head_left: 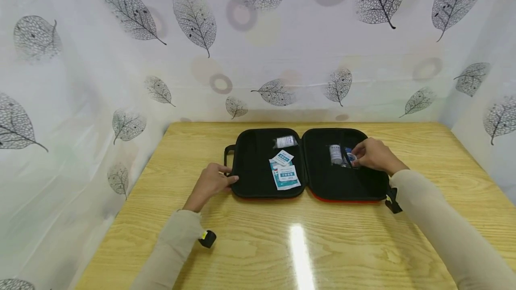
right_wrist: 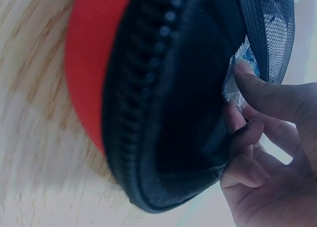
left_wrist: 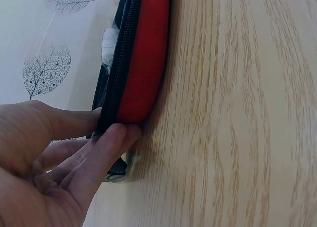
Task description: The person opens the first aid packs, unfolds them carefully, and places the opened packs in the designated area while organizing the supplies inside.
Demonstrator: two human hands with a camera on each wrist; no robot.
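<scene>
A red-shelled case with a black lining (head_left: 251,160) lies open flat on the table. My left hand (head_left: 211,180) pinches its near left corner, thumb on the zippered rim (left_wrist: 111,98) and fingers beneath the red shell (left_wrist: 146,54). In the right half, my right hand (head_left: 375,153) holds a small blue-and-white item in clear wrap (right_wrist: 235,86) between thumb and fingers. This item sits by the edge of a black mesh pocket (right_wrist: 280,39); how far it is tucked in I cannot tell. Beside it is a wrapped white roll (head_left: 335,154).
Several white-and-teal flat packets (head_left: 287,176) and another wrapped white roll (head_left: 285,142) lie in the left half. A black handle (head_left: 229,149) sticks out at the left side. The wooden table (head_left: 250,245) meets a leaf-patterned curtain (head_left: 278,57) at the back.
</scene>
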